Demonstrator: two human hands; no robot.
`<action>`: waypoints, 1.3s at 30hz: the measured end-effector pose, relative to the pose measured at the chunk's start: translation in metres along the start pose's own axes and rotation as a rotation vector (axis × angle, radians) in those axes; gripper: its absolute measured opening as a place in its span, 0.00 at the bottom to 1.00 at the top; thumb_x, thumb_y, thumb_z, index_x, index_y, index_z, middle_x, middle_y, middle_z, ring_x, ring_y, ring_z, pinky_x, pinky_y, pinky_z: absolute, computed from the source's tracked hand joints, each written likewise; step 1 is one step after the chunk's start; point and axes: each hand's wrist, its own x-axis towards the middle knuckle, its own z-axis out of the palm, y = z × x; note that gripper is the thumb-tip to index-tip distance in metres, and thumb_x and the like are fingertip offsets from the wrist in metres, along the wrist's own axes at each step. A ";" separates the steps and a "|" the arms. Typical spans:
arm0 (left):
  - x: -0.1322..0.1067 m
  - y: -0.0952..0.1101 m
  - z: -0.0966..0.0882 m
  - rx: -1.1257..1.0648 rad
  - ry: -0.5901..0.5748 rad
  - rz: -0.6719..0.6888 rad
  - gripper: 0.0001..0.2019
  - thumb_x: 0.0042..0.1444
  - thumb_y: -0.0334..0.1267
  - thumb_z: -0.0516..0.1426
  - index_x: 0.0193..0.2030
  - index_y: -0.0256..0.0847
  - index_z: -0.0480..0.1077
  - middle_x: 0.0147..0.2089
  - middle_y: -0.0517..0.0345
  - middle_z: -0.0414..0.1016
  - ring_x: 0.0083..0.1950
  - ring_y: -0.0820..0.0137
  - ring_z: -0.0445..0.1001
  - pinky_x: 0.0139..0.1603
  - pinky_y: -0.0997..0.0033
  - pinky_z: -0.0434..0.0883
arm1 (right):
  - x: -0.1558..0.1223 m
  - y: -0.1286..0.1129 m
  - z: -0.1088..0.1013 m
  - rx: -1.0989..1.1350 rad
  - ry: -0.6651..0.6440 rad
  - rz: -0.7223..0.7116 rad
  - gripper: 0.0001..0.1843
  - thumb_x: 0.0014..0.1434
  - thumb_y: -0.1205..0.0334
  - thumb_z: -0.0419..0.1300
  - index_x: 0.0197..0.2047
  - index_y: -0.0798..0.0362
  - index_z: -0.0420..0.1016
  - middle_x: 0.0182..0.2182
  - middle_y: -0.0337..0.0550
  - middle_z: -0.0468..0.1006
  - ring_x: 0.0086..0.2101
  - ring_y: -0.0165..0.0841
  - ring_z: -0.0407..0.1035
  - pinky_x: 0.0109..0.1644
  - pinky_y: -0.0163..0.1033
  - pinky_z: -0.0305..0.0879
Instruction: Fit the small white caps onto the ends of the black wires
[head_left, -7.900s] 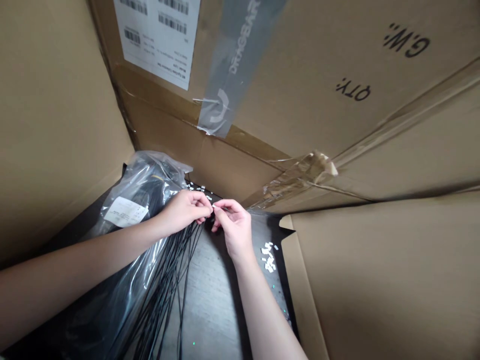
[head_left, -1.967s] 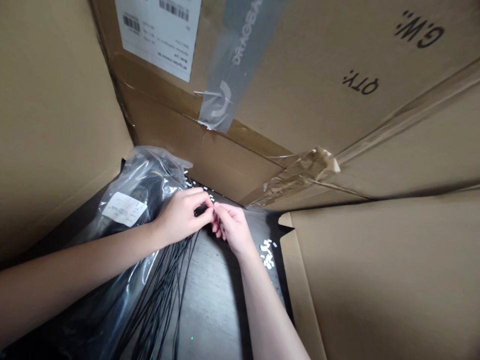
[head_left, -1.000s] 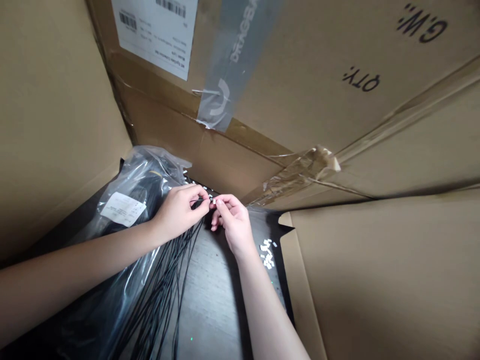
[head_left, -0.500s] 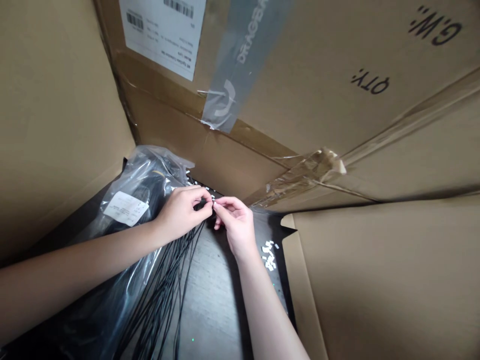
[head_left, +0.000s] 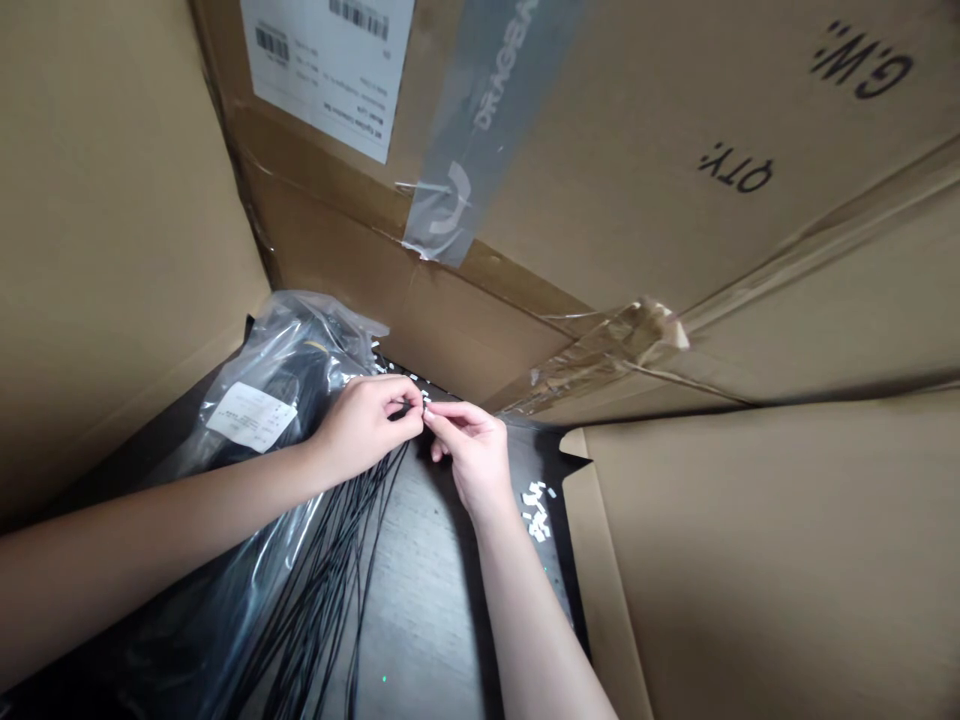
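My left hand [head_left: 366,422] pinches the end of a thin black cable from the bundle of black cables [head_left: 337,570] that runs down toward me. My right hand [head_left: 469,450] meets it fingertip to fingertip, pinching a tiny white piece [head_left: 425,408] at that cable end. Both hands hover over a dark work surface [head_left: 420,600]. A clear plastic bag [head_left: 277,380] with a white label and more black cables inside lies under my left forearm.
Several small white pieces [head_left: 535,500] lie scattered on the dark surface right of my right wrist, more near the back [head_left: 390,370]. Cardboard boxes wall in the left [head_left: 112,220], the back [head_left: 600,180] and the right [head_left: 765,560]; torn tape [head_left: 600,350] hangs from the back box.
The fingertips of both hands have stayed joined at the cable end, shifting slightly; my right hand's fingers have closed in a little toward the left hand.
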 end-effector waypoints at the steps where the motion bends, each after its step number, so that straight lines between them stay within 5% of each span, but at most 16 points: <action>1: 0.000 0.000 0.000 -0.003 -0.007 -0.005 0.05 0.51 0.28 0.57 0.27 0.37 0.72 0.24 0.64 0.71 0.26 0.76 0.63 0.29 0.76 0.59 | 0.000 0.000 0.000 0.002 -0.002 0.002 0.09 0.43 0.60 0.72 0.28 0.53 0.82 0.23 0.39 0.79 0.14 0.23 0.60 0.16 0.33 0.59; 17: -0.001 -0.002 0.000 0.041 -0.052 -0.044 0.05 0.53 0.33 0.57 0.29 0.37 0.73 0.24 0.64 0.69 0.25 0.76 0.62 0.28 0.75 0.57 | -0.001 -0.001 0.000 0.025 -0.030 -0.006 0.09 0.44 0.60 0.71 0.29 0.54 0.80 0.23 0.37 0.77 0.15 0.23 0.61 0.16 0.32 0.59; 24: 0.001 -0.001 -0.001 0.057 -0.063 -0.085 0.11 0.60 0.37 0.54 0.30 0.38 0.75 0.27 0.60 0.75 0.26 0.75 0.69 0.28 0.75 0.61 | 0.000 0.003 0.005 -0.040 0.113 -0.061 0.11 0.49 0.57 0.66 0.33 0.55 0.74 0.26 0.34 0.72 0.15 0.21 0.59 0.15 0.30 0.60; 27: -0.002 0.000 -0.003 0.063 -0.031 -0.126 0.09 0.59 0.40 0.57 0.40 0.37 0.74 0.28 0.60 0.78 0.26 0.73 0.72 0.29 0.74 0.65 | 0.000 0.005 0.006 -0.111 0.166 -0.098 0.10 0.52 0.57 0.63 0.34 0.55 0.72 0.26 0.34 0.72 0.14 0.21 0.60 0.15 0.30 0.58; 29: -0.004 0.002 -0.006 0.077 -0.020 -0.137 0.16 0.57 0.42 0.59 0.50 0.38 0.71 0.31 0.59 0.80 0.29 0.71 0.76 0.33 0.73 0.70 | 0.000 0.005 0.007 -0.150 0.174 -0.118 0.10 0.54 0.57 0.61 0.34 0.55 0.72 0.25 0.34 0.73 0.14 0.22 0.61 0.15 0.30 0.58; 34: -0.002 0.031 -0.032 0.105 0.045 -0.002 0.13 0.59 0.39 0.57 0.49 0.37 0.71 0.41 0.52 0.81 0.39 0.68 0.79 0.44 0.69 0.74 | -0.002 0.004 0.010 -0.214 0.144 -0.131 0.12 0.54 0.55 0.59 0.35 0.55 0.75 0.22 0.36 0.74 0.14 0.24 0.62 0.16 0.31 0.59; 39: -0.005 0.082 -0.083 -0.037 -0.009 -0.019 0.14 0.59 0.42 0.58 0.49 0.36 0.72 0.38 0.53 0.80 0.36 0.69 0.78 0.41 0.69 0.75 | -0.001 0.008 0.014 -0.159 0.180 -0.093 0.22 0.50 0.51 0.64 0.44 0.58 0.77 0.33 0.45 0.82 0.17 0.26 0.64 0.17 0.34 0.66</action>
